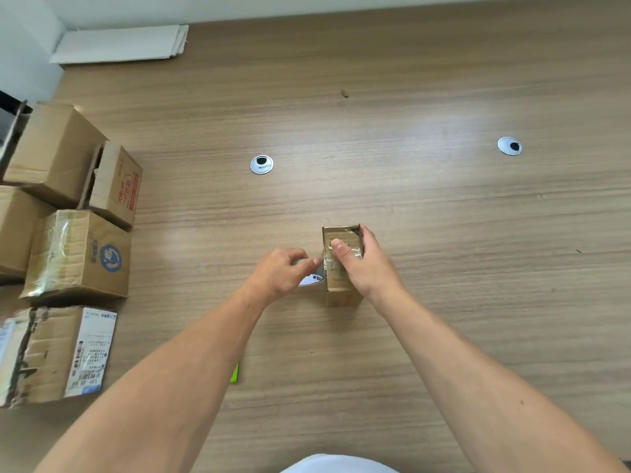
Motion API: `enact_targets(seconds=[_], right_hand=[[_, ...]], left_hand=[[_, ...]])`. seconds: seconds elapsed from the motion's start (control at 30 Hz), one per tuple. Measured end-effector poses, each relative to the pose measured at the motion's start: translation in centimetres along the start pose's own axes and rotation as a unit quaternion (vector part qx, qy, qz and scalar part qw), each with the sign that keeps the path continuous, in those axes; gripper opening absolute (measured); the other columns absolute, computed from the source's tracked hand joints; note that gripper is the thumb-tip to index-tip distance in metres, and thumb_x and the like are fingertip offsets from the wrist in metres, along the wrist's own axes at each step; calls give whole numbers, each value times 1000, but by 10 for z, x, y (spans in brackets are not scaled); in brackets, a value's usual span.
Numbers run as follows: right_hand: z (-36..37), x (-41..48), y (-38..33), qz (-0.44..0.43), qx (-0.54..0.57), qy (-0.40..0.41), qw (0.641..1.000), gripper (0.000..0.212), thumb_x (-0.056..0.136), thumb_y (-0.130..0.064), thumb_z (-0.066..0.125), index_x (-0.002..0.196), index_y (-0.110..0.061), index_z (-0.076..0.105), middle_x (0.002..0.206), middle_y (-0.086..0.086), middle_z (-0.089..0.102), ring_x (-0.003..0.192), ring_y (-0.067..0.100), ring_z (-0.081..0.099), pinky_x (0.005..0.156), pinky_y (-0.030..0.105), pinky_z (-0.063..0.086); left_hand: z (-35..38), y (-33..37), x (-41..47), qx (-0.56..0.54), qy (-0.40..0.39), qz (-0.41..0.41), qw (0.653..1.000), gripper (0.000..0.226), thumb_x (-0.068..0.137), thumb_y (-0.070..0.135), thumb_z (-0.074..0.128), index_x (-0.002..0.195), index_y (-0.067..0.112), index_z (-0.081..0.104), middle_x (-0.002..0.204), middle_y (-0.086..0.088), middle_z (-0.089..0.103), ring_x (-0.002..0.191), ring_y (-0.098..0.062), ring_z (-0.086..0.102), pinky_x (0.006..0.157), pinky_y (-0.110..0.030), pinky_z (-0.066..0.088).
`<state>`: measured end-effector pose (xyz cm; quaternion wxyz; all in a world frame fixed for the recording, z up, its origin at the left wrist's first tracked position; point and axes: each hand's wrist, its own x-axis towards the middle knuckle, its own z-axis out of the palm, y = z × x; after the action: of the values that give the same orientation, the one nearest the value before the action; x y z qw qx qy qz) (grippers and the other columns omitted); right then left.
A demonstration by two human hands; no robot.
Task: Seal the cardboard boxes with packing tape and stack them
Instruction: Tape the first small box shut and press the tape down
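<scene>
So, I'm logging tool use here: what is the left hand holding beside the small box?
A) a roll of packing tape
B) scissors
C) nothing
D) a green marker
A: the left hand grips a roll of packing tape at the left side of the small cardboard box, which the right hand holds.

An office: wood-grain desk (pixel 409 97) with round cable grommets (pixel 261 164).

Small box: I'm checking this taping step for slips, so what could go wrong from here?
The left hand pulling the tape roll sideways could tip or drag the small box, which only the right hand steadies. The tape might also wrinkle or catch on the right thumb pressing the top.
</scene>
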<state>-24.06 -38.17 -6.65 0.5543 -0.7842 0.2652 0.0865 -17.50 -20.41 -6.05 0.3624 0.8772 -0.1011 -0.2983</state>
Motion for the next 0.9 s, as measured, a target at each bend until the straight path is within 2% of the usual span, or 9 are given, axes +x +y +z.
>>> enact_targets(seconds=[0.07, 0.2, 0.27, 0.4, 0.57, 0.7, 0.77, 0.8, 0.9], right_hand=[[0, 4, 4, 8, -1, -8, 1000, 84, 91, -62, 61, 159, -31, 24, 145, 0, 55, 132, 21, 52, 109, 31, 39], [1, 14, 20, 10, 26, -16, 999, 104, 65, -96, 54, 150, -41, 34, 140, -5, 61, 130, 21, 57, 112, 47, 43], [3, 23, 34, 13, 37, -25, 999, 104, 63, -99, 53, 148, -42, 36, 137, -6, 64, 128, 21, 59, 111, 49, 45], [4, 24, 34, 13, 56, -28, 998, 106, 61, -100, 50, 150, -46, 33, 141, -8, 61, 131, 19, 57, 112, 48, 44], [5, 23, 29, 4, 72, -21, 997, 118, 55, -104, 44, 154, -43, 27, 145, -10, 57, 133, 14, 55, 114, 44, 41], [5, 21, 26, -4, 80, -16, 997, 121, 56, -103, 45, 156, -38, 27, 152, -9, 51, 139, 11, 48, 119, 42, 36], [4, 18, 23, -6, 86, -18, 996, 113, 64, -94, 48, 158, -35, 27, 153, -9, 49, 140, 9, 46, 120, 40, 34], [4, 17, 21, -7, 88, -19, 996, 107, 69, -87, 50, 159, -33, 27, 153, -9, 48, 140, 9, 46, 121, 39, 33], [4, 17, 22, -9, 99, -17, 995, 94, 81, -77, 55, 159, -32, 27, 155, -9, 46, 141, 9, 44, 122, 40, 32]], left_hand=[[-1, -1, -3, -38, -5, 2, 999, 31, 90, 47, 59, 72, 21, 62, 66, 5, 51, 64, -12, 47, 62, -29, 39], [-3, -7, -9, -125, -10, -11, 992, 40, 87, 41, 56, 86, 1, 63, 76, -3, 52, 70, -14, 45, 62, -21, 39], [-1, -7, -8, -96, -14, -11, 995, 42, 87, 46, 55, 87, 5, 65, 74, -2, 54, 68, -14, 46, 66, -27, 39], [11, -3, -1, -11, -13, -12, 1000, 22, 103, 28, 54, 88, 13, 61, 66, 7, 49, 61, -5, 44, 54, -17, 32], [8, -6, -2, -28, -8, -5, 1000, 18, 101, 30, 57, 92, 15, 63, 72, 10, 54, 67, -4, 49, 61, -14, 37], [-10, -16, -7, -114, 46, -19, 992, 32, 93, 42, 55, 98, 13, 68, 89, -1, 67, 85, -20, 59, 82, -35, 47], [-23, -26, -10, -52, 98, -45, 993, 29, 99, 34, 52, 101, 10, 68, 97, -7, 70, 97, -26, 62, 87, -36, 45], [-28, -33, -12, 5, 117, -68, 991, 26, 101, 29, 51, 102, 9, 67, 98, -8, 69, 100, -29, 61, 84, -35, 42], [-40, -57, -23, 154, 104, -158, 970, 15, 96, 22, 54, 95, 11, 63, 102, -12, 69, 105, -32, 61, 76, -29, 36]])
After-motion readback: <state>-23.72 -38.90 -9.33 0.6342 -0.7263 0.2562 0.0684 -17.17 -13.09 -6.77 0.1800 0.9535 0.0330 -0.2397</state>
